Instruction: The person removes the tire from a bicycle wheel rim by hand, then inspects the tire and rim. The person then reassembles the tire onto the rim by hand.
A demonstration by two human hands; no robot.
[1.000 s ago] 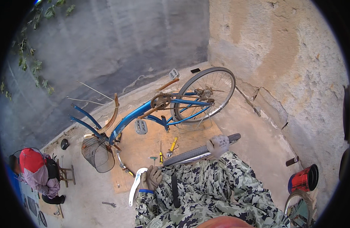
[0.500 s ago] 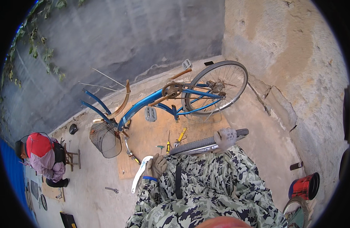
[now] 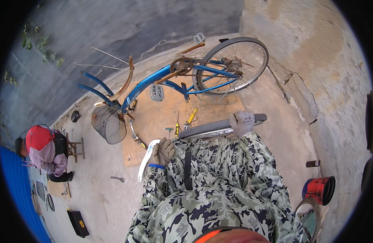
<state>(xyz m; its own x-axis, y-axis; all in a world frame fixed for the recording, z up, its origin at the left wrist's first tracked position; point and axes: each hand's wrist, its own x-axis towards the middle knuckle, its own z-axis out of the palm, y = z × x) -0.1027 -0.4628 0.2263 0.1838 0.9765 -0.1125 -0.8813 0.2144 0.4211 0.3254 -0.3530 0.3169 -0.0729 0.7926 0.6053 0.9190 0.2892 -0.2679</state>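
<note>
My left hand [image 3: 164, 152], in a brown-grey work glove, is closed on a white curved strip [image 3: 144, 163] held upright beside my lap. In a pale glove, my right hand [image 3: 243, 122] is closed over the tyre of a loose bicycle wheel [image 3: 207, 129], whose lower part my camouflage clothing hides. Beyond them an upside-down blue bicycle frame [image 3: 149, 82] stands with its rear wheel [image 3: 266, 60] fitted and no wheel in its fork. Near the loose wheel lie a yellow-handled tool [image 3: 191, 116], a yellow screwdriver [image 3: 177, 130] and a green T-handled tool [image 3: 168, 129].
The bicycle and tools are on a wooden board [image 3: 144, 109], with a wire basket [image 3: 109, 124] at its left. A wrench [image 3: 118, 178] and black toolbox [image 3: 77, 223] lie left; another person [image 3: 42, 148] sits beyond. A red bucket [image 3: 316, 190] and second wheel [image 3: 310, 218] stand right.
The whole scene sits higher in the picture as the view tilts down, showing more of the toolbox. Both hands keep their hold, on the white strip and the loose wheel.
</note>
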